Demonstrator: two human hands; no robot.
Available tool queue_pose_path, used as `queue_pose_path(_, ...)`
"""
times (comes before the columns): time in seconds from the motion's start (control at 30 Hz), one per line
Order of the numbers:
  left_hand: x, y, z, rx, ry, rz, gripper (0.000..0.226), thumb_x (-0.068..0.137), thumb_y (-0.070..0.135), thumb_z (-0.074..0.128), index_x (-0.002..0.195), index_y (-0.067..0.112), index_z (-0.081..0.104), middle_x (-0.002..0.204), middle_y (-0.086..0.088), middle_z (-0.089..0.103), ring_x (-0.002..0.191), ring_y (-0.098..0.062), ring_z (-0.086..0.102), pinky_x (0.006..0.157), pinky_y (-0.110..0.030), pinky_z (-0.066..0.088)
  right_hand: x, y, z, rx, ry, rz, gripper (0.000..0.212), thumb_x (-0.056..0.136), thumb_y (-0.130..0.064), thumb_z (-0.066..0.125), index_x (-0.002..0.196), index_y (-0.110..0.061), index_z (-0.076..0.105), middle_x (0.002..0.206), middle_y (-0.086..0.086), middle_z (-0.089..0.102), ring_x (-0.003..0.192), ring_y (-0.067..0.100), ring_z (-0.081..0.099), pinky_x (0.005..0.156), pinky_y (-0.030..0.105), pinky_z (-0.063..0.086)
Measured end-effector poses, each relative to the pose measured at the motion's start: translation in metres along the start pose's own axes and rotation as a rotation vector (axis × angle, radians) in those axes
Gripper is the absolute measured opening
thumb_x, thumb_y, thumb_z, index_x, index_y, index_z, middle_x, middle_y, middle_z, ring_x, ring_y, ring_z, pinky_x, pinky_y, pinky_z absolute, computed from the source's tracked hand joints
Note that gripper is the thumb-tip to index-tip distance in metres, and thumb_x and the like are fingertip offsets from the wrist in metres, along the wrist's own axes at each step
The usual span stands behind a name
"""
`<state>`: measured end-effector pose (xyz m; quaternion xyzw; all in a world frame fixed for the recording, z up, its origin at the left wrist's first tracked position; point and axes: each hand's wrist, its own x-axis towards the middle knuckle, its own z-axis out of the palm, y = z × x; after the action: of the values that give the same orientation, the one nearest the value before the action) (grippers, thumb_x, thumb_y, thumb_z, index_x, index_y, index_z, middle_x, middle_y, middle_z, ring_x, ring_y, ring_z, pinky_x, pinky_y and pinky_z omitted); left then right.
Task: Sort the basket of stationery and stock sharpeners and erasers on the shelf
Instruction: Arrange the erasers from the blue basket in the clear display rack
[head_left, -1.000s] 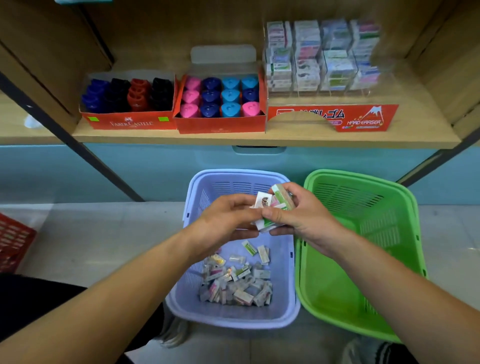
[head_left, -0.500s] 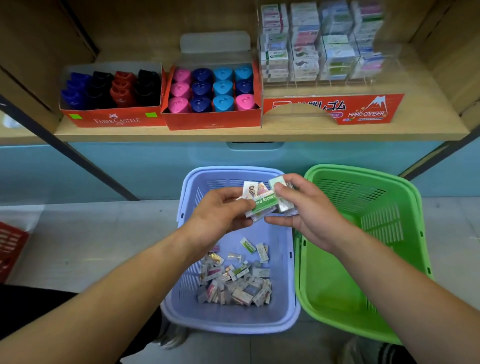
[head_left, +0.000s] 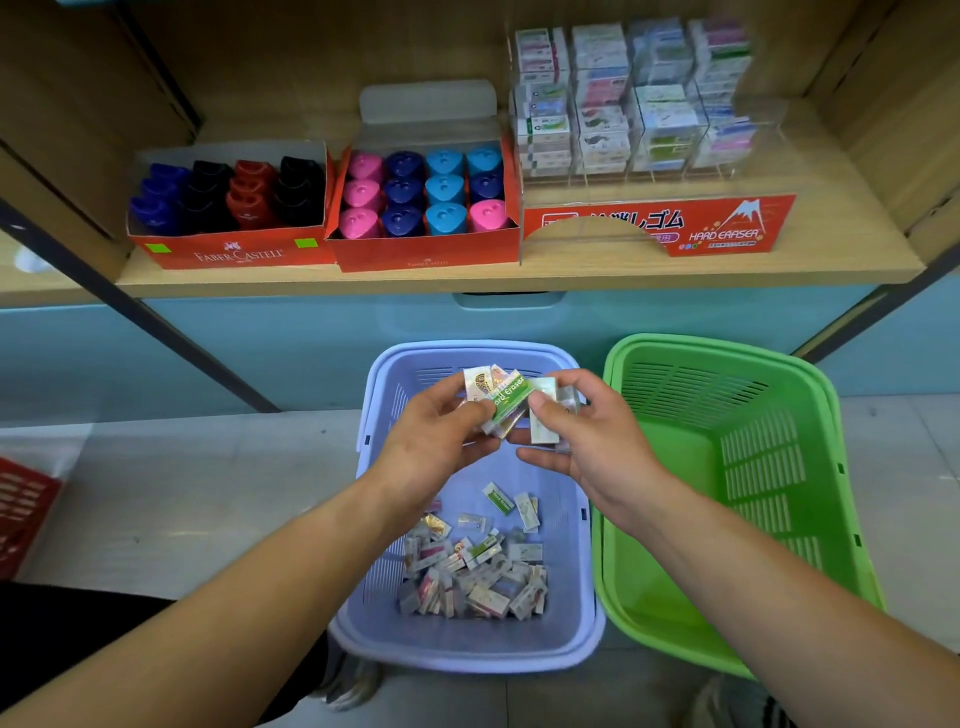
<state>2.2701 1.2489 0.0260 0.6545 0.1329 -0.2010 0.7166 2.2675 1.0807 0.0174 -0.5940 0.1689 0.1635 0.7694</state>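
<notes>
Above the lilac basket, my left hand and right hand meet. Each has its fingers curled round part of a small bunch of wrapped erasers, and a green-sleeved one lies on top by my thumbs. Below them, a heap of loose erasers covers the near part of the basket floor. A green basket stands just beside the lilac one on the right, both on the floor. Farther off, the wooden shelf carries two red boxes of sharpeners: the left box holds blue, black and red ones, the middle box pink, navy and light blue. To the right stands a clear eraser display with stacked packs.
</notes>
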Motion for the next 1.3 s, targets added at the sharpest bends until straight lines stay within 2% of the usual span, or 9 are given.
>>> queue_pose_path(0.13,-0.005,0.0,0.003,0.156,-0.005,0.028,0.035,0.1,0.006,0.049,0.121,0.027,0.069,0.108,-0.007,0.073,0.097,-0.017,0.072,0.083,-0.024,0.057,0.001,0.005,0.002,-0.044,0.025,0.01,0.015,0.095,-0.02,0.069,0.107,-0.015,0.063,0.112,0.023,0.07,0.086,0.036,0.075,0.068,0.037,0.061)
queue_pose_path(0.23,-0.006,-0.002,0.004,0.304,-0.002,0.053,0.041,0.097,0.008,0.052,0.126,0.033,0.066,0.097,0.009,0.072,0.096,-0.014,0.07,0.084,-0.025,0.058,0.001,0.008,0.003,-0.118,0.029,0.001,0.015,0.096,-0.024,0.069,0.108,-0.015,0.067,0.107,0.019,0.07,0.085,0.034,0.075,0.067,0.037,0.062)
queue_pose_path(0.37,-0.005,-0.003,0.004,0.431,0.017,0.027,0.042,0.094,0.012,0.057,0.133,0.027,0.056,0.112,0.004,0.066,0.097,-0.014,0.068,0.084,-0.033,0.061,0.0,0.01,0.004,-0.161,0.017,-0.012,0.015,0.095,-0.024,0.07,0.109,-0.018,0.067,0.11,0.015,0.069,0.086,0.031,0.075,0.068,0.038,0.063)
queue_pose_path(0.5,-0.002,0.0,0.0,0.356,0.038,-0.039,0.036,0.091,0.007,0.062,0.124,0.017,0.05,0.114,-0.004,0.067,0.1,-0.023,0.069,0.08,-0.036,0.061,0.002,0.013,0.005,-0.2,-0.031,0.016,0.017,0.097,-0.029,0.067,0.113,-0.024,0.061,0.117,0.01,0.062,0.094,0.022,0.072,0.078,0.042,0.063)
queue_pose_path(0.63,0.002,-0.002,-0.007,0.226,0.07,-0.104,0.03,0.093,0.003,0.058,0.122,0.012,0.052,0.111,-0.01,0.069,0.092,-0.021,0.07,0.08,-0.034,0.06,0.006,0.014,0.005,-0.094,-0.063,0.083,0.012,0.101,-0.013,0.057,0.111,-0.018,0.062,0.123,0.016,0.059,0.11,0.034,0.066,0.082,0.046,0.062)
queue_pose_path(0.73,0.002,-0.003,-0.008,0.197,0.047,-0.115,0.03,0.095,0.003,0.054,0.123,0.011,0.053,0.113,-0.012,0.069,0.092,-0.021,0.069,0.084,-0.036,0.06,0.007,0.015,0.003,-0.107,-0.065,0.072,0.016,0.1,-0.005,0.058,0.113,-0.015,0.059,0.113,0.017,0.066,0.099,0.03,0.072,0.08,0.042,0.062)
queue_pose_path(0.9,0.003,-0.002,-0.002,0.128,0.028,-0.152,0.034,0.097,0.0,0.047,0.128,0.011,0.055,0.116,-0.015,0.068,0.092,-0.021,0.068,0.084,-0.035,0.06,0.006,0.018,0.002,-0.092,-0.021,0.019,0.008,0.097,-0.006,0.063,0.101,-0.013,0.061,0.106,0.016,0.07,0.083,0.02,0.074,0.075,0.037,0.062)
queue_pose_path(1.2,0.005,-0.003,0.0,0.004,0.058,-0.201,0.033,0.095,0.0,0.05,0.128,0.003,0.054,0.112,-0.022,0.068,0.093,-0.028,0.066,0.08,-0.04,0.058,0.004,0.017,0.001,-0.139,-0.031,-0.012,0.011,0.089,-0.012,0.076,0.093,-0.014,0.066,0.113,0.018,0.066,0.096,0.035,0.071,0.072,0.037,0.062)
queue_pose_path(1.3,0.006,-0.003,0.0,0.005,0.058,-0.197,0.03,0.098,0.005,0.051,0.127,0.005,0.055,0.103,-0.015,0.068,0.093,-0.027,0.064,0.083,-0.043,0.056,0.003,0.017,0.003,-0.172,-0.04,-0.022,0.012,0.086,-0.013,0.079,0.091,-0.015,0.068,0.112,0.015,0.066,0.089,0.024,0.072,0.072,0.039,0.063)
